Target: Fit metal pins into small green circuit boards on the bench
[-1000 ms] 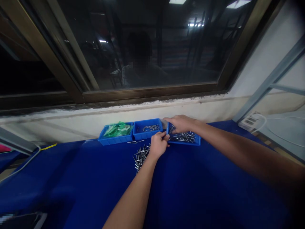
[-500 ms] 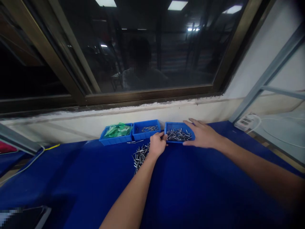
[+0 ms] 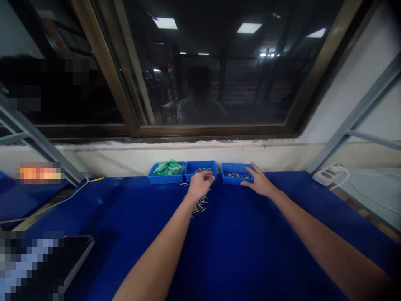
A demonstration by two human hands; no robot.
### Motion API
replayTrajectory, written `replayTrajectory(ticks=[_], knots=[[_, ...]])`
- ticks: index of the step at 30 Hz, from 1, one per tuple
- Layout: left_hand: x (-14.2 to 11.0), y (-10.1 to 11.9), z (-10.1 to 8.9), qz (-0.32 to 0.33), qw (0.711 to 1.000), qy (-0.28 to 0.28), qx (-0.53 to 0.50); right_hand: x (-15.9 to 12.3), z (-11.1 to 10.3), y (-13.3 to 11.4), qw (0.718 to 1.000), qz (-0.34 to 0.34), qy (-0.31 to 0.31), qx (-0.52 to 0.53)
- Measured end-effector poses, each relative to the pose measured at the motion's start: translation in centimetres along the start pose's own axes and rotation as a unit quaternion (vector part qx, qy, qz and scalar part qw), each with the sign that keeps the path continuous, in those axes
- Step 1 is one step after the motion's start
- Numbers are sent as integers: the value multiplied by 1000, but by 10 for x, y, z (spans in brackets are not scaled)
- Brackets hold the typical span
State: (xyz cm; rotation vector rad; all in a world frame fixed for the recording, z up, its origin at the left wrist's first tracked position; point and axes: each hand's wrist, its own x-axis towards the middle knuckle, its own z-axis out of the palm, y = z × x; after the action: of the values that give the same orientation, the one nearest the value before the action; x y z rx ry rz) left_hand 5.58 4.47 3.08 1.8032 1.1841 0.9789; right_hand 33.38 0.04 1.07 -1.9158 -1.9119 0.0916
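Along the wall (image 3: 238, 154), head view: three blue bins stand in a row on a blue table (image 3: 238, 242). The left bin (image 3: 166, 179) holds green packets (image 3: 169, 168) and sits just beside the middle bin (image 3: 203, 164), which contains a few metal pins; the right bin (image 3: 230, 181), set slightly apart, contains many more. The right hand (image 3: 260, 182) lies at the outer end of the right bin, thumb and fingers spread about its corner; whether they press on it cannot be told. The left hand (image 3: 200, 187) is in front of the middle bin, fingers curled toward the thumb; whether they pinch anything cannot be told. Beneath its wrist, partly hidden, lies a loose pile of pins (image 3: 199, 206) on the table.
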Motion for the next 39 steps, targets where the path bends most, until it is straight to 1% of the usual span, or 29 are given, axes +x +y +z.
replayTrajectory(ticks=[2, 5, 7, 9, 11, 14, 16, 18, 20, 22, 23, 25, 27, 29, 32, 35, 37, 39], knots=[[-5, -2, -30, -19, 998, 43, 48, 3, 5, -8, 997, 59, 53, -21], [-18, -13, -70, -81, 983, 111, 118, 3, 12, -22, 980, 139, 128, -62], [-29, -24, -87, -122, 971, 128, 162, 3, 16, -29, 974, 162, 143, -71], [-37, -34, -94, -135, 963, 123, 199, 2, 20, -35, 975, 164, 136, -59], [-40, -41, -93, -112, 959, 102, 241, 2, 25, -38, 978, 160, 129, -30], [-40, -47, -81, -62, 943, 79, 316, 5, 31, -41, 979, 159, 123, 34], [-40, -50, -73, -64, 927, 81, 360, 6, 34, -43, 979, 154, 115, 67], [-41, -52, -68, -74, 913, 81, 393, 4, 35, -46, 977, 162, 113, 77], [-45, -53, -64, -72, 902, 75, 419, -1, 35, -54, 971, 192, 127, 71], [-48, -53, -63, -64, 894, 67, 438, -9, 35, -68, 962, 215, 157, 54], [-50, -53, -63, -61, 892, 64, 444, -13, 34, -76, 961, 207, 175, 45], [-52, -52, -62, -54, 890, 55, 449, -20, 34, -94, 967, 159, 196, 31], [-53, -53, -62, -45, 890, 47, 452, -25, 36, -111, 980, 95, 173, 25], [-54, -53, -61, -32, 890, 43, 453, -28, 39, -126, 990, 50, 131, 32], [-55, -52, -60, -8, 894, 39, 446, -32, 48, -143, 995, 36, 78, 50], [-56, -50, -60, 32, 902, 19, 430, -37, 56, -156, 998, 28, 23, 58], [-56, -50, -59, 57, 909, 2, 412, -39, 58, -162, 999, 11, -15, 47], [-55, -50, -58, 68, 918, -12, 390, -40, 59, -166, 998, 1, -48, 29]])
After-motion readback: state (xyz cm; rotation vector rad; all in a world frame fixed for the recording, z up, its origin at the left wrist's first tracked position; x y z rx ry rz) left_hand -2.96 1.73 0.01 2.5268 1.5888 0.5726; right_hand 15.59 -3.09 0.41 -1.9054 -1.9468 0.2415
